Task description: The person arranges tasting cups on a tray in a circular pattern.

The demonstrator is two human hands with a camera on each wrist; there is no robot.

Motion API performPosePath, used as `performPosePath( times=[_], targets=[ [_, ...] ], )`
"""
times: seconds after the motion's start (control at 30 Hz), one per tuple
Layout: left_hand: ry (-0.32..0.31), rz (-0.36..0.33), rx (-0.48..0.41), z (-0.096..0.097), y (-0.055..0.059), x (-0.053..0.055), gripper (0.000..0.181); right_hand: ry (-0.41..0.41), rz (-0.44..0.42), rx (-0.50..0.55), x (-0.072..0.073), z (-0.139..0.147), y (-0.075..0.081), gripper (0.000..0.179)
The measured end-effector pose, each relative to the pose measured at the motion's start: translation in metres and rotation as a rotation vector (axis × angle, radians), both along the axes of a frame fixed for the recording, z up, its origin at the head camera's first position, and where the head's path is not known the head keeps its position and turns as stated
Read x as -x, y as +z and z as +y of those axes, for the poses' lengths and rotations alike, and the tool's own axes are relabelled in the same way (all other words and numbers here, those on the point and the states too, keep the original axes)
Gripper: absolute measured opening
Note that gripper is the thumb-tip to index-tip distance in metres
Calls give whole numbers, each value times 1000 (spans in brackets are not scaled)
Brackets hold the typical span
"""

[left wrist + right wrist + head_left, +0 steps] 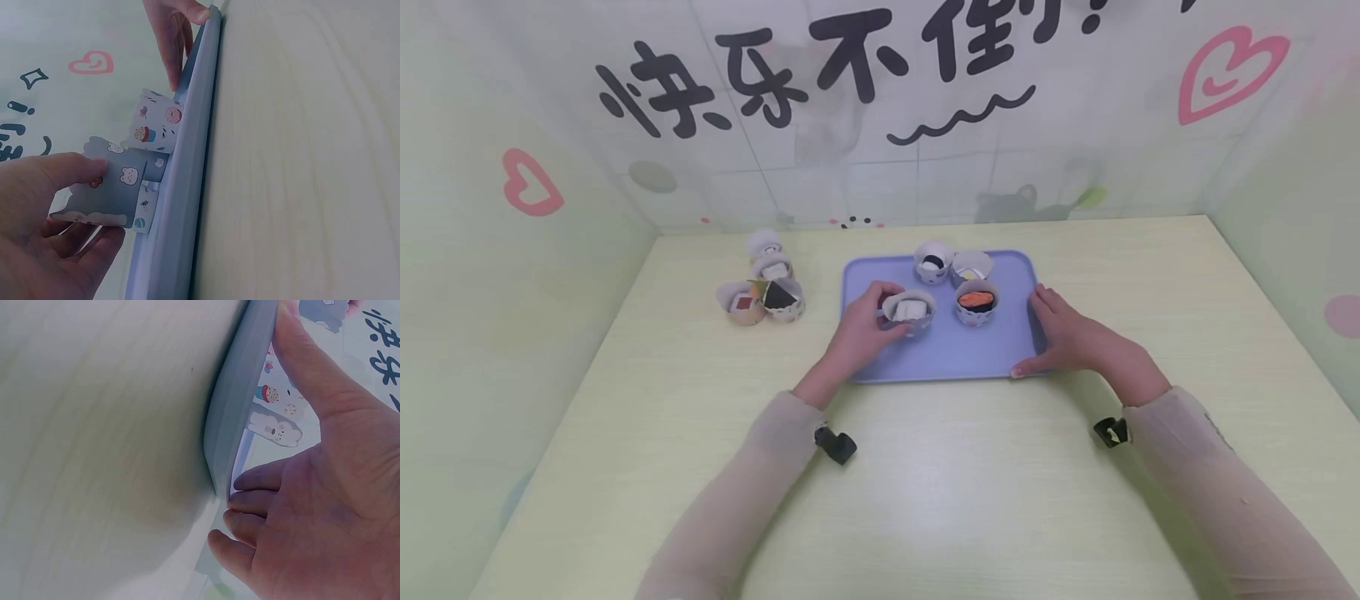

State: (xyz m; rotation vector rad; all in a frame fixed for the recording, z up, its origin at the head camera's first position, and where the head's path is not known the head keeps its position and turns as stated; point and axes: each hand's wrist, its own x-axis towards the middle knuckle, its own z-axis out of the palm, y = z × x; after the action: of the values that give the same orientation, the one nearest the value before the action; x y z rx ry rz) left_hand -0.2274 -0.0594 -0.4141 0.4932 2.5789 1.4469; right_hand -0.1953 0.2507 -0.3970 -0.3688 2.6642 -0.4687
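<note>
My left hand (863, 329) grips a grey-blue paper cup (112, 187) printed with small bears, thumb on one side and fingers on the other. A white block (911, 310) sits inside this cup, over the left half of a lavender tray (955, 362). Whether the cup's base touches the tray is unclear. At the tray's right end my right hand (1070, 335) rests against the rim, thumb along the front edge, fingers at the side. Between the hands stand three more cups: one with an orange-topped piece (976, 300), one with a black-banded white piece (933, 263), and one holding something yellow and white (971, 271).
Left of the tray, several cups cluster on the pale wooden table (925, 500). One holds a black triangular piece (780, 295), another a dark red square (744, 304), another a white piece (775, 271). A printed wall (850, 192) rises behind the table.
</note>
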Motion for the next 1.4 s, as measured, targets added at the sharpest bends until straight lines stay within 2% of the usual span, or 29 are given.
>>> performPosePath(
  times=[0.23,1.1,1.4],
  targets=[
    [-18,19,47,14,-1,-2,52,5,7,6,1,0,2,133],
    [-133,31,96,52,-10,-9,51,0,4,17,2,2,0,133],
    [-137,20,106,58,-12,-13,50,-3,2,34,0,1,0,131]
  ],
)
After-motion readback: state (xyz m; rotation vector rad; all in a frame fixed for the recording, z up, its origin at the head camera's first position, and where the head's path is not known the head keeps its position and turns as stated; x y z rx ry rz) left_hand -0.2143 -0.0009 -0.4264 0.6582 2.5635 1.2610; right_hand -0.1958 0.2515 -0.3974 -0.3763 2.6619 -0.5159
